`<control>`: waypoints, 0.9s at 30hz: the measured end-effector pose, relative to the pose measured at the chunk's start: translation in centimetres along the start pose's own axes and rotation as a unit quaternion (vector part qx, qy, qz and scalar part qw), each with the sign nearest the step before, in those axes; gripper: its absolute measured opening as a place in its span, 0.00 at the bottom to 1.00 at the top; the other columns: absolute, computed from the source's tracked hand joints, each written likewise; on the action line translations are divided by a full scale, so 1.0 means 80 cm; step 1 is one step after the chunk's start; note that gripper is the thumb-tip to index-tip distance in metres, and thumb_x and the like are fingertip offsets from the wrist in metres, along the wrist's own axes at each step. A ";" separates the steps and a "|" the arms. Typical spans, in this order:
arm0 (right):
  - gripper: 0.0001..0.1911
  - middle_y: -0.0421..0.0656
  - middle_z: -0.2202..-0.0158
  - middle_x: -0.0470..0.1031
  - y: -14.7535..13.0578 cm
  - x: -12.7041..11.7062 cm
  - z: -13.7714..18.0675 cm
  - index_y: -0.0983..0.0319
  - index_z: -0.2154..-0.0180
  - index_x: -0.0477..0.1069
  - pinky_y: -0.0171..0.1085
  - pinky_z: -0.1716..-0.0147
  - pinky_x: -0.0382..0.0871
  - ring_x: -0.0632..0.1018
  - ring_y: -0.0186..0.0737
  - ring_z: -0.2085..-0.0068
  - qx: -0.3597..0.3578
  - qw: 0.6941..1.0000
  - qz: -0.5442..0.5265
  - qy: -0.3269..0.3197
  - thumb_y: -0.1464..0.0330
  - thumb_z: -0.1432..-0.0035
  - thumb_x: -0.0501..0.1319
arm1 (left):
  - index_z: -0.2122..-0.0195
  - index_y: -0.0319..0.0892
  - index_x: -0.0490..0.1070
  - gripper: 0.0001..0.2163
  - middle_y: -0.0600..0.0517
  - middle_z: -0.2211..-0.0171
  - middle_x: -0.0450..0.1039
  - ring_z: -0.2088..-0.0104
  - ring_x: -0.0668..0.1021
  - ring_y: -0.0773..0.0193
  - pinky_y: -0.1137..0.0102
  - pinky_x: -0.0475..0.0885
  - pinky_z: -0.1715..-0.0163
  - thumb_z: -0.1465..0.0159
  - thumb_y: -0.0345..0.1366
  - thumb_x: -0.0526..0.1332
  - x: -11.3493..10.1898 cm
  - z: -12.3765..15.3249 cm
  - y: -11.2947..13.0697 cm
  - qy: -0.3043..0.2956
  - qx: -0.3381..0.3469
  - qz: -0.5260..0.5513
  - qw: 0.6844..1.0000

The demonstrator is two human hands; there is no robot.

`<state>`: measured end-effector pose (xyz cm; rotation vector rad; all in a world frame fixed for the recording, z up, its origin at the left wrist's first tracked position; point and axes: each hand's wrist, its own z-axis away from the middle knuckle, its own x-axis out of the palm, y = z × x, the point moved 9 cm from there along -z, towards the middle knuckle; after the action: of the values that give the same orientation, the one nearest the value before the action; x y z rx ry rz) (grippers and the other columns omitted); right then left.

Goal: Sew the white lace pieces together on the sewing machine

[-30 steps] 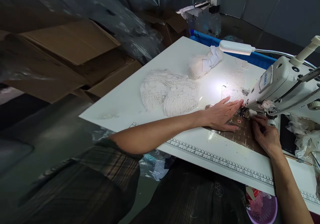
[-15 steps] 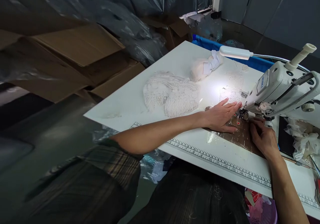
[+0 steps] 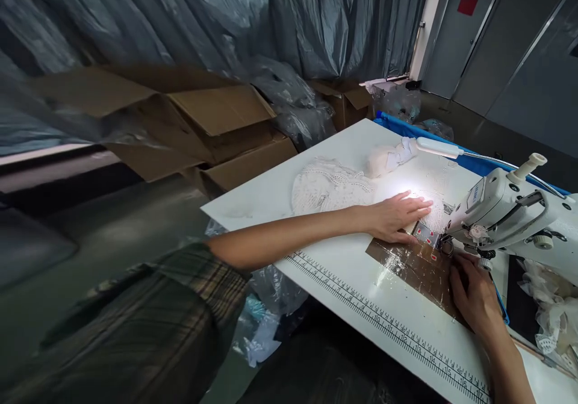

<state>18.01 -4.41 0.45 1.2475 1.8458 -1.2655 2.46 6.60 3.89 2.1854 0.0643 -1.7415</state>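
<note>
My left hand [image 3: 398, 216] lies flat on the white sewing table [image 3: 289, 193], fingers stretched out toward a small piece of white lace [image 3: 434, 217] under the lamp's bright spot. My right hand [image 3: 472, 295] rests curled by the presser foot of the white sewing machine [image 3: 510, 217], fingers pinched on something I cannot make out. Both hands sit at a brown taped patch [image 3: 415, 268] on the table in front of the needle.
A pile of white lace pieces [image 3: 327, 184] and a white bundle [image 3: 388, 156] lie farther back on the table. A gooseneck lamp [image 3: 440, 148] hangs over the work. A printed ruler [image 3: 383, 326] runs along the near edge. Cardboard boxes [image 3: 217, 127] stand left. More lace [image 3: 553, 320] lies at the right.
The camera has tilted up, so everything sits lower in view. My left hand has slid a little away from the needle toward the lit lace; my right hand stays by the presser foot.
</note>
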 end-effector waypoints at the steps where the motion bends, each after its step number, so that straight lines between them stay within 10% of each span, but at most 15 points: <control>1: 0.22 0.52 0.53 0.76 -0.002 0.000 0.000 0.62 0.49 0.74 0.52 0.51 0.74 0.76 0.51 0.51 -0.006 1.000 0.004 0.000 0.59 0.35 0.49 | 0.34 0.37 0.53 0.32 0.36 0.32 0.53 0.32 0.59 0.47 0.49 0.51 0.33 0.33 0.50 0.56 -0.012 0.014 -0.010 0.009 -0.026 -0.011 1.000; 7: 0.24 0.56 0.53 0.76 0.000 0.002 0.004 0.63 0.52 0.75 0.57 0.53 0.74 0.77 0.56 0.54 -0.028 0.999 0.027 0.015 0.56 0.36 0.49 | 0.42 0.39 0.64 0.22 0.40 0.39 0.66 0.41 0.69 0.50 0.57 0.63 0.42 0.30 0.49 0.52 -0.087 0.124 -0.082 0.066 -0.221 -0.042 0.972; 12: 0.24 0.55 0.57 0.77 0.010 0.001 0.003 0.60 0.56 0.76 0.54 0.63 0.75 0.78 0.56 0.61 -0.015 0.999 0.043 0.018 0.52 0.38 0.49 | 0.61 0.40 0.70 0.20 0.46 0.59 0.71 0.59 0.74 0.56 0.64 0.69 0.59 0.33 0.53 0.53 -0.090 0.175 -0.094 0.093 -0.311 -0.005 0.946; 27: 0.25 0.52 0.62 0.80 0.003 -0.013 -0.007 0.58 0.60 0.78 0.49 0.71 0.75 0.79 0.53 0.65 -0.019 0.999 0.031 0.012 0.50 0.40 0.49 | 0.69 0.40 0.72 0.16 0.46 0.58 0.70 0.62 0.74 0.61 0.65 0.70 0.62 0.33 0.45 0.53 -0.092 0.188 -0.066 0.214 -0.261 0.067 0.939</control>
<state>18.63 -4.24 1.44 1.2953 1.8260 -1.1828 -14.73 8.43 6.84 2.0520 0.4218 -0.9981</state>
